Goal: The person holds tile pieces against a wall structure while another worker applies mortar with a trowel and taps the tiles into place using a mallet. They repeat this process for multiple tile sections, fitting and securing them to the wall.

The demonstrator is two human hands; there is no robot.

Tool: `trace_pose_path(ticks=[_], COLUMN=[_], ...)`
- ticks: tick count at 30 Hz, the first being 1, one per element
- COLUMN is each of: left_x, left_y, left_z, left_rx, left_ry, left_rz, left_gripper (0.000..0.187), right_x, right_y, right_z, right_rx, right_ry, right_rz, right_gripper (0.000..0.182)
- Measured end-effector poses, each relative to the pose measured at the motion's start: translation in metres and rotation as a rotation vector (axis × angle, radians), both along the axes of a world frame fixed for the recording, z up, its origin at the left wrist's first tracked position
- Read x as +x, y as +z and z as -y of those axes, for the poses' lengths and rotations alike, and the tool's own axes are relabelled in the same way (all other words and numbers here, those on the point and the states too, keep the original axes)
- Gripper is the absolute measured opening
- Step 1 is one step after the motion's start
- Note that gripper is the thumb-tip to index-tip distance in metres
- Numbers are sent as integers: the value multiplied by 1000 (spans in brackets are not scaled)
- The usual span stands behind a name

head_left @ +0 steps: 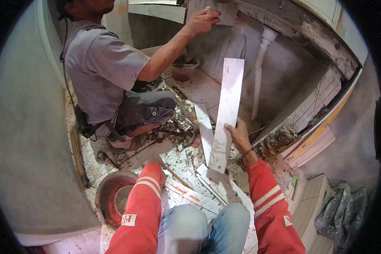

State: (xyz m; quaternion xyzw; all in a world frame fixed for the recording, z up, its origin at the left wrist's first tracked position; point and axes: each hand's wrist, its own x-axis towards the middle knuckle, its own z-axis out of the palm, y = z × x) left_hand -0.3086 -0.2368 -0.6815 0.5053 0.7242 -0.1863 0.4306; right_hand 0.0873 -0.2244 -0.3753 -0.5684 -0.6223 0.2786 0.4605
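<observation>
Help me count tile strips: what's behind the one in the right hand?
Behind the held tile strip, another white strip shows past its left edge, grey wall around its top. Part of that second strip is covered; anything directly behind is hidden.

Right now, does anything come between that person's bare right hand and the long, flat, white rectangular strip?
Nothing visible does: the bare right hand grips the long, flat, white rectangular strip directly at its right edge, thumb over the near face.
</observation>
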Motion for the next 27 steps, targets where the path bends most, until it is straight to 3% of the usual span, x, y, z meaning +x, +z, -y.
trace_pose_path(ticks=[3,5,7,9,11,13,15,16,18,21,23,27], left_x=[27,42,51,56,59,56,52,53,54,54,52,53], left_y=[23,46,57,59,73,100,112,110,98,93,96,102], left_z=[17,32,40,45,49,52,49,46,44,43,43,36], left_rx=[-82,-9,57,115,161,188,111,148,172,164,148,86], left_ry=[183,330,445,531,541,511,442,476,495,488,477,451], left_rz=[-94,-156,-202,-235,-217,-155,-172,-191,-207,-225,-234,-215], left_gripper=[93,102,111,122,132,135,141,155,149,148,150,141], right_x=[-25,-31,-35,-52,-78,-95,-116,-124,-133,-141,-162,-158], right_y=[22,19,-5,0,19,22,27,34,47,45,75,81], right_z=[-43,-86,-140,-170,-189,-220,-246,-257,-277,-336,-326,-371], right_rx=[-75,-81,-32,-50,-42,-88,29,33,71,130,138,296], right_ry=[-50,-85,-55,-69,-65,-168,-64,-61,51,5,63,19], right_rz=[-26,77,-122,-91,-159,-43,-280,-277,-238,-138,-181,271], right_gripper=[35,34,36,37,37,39,42,42,43,40,39,35])
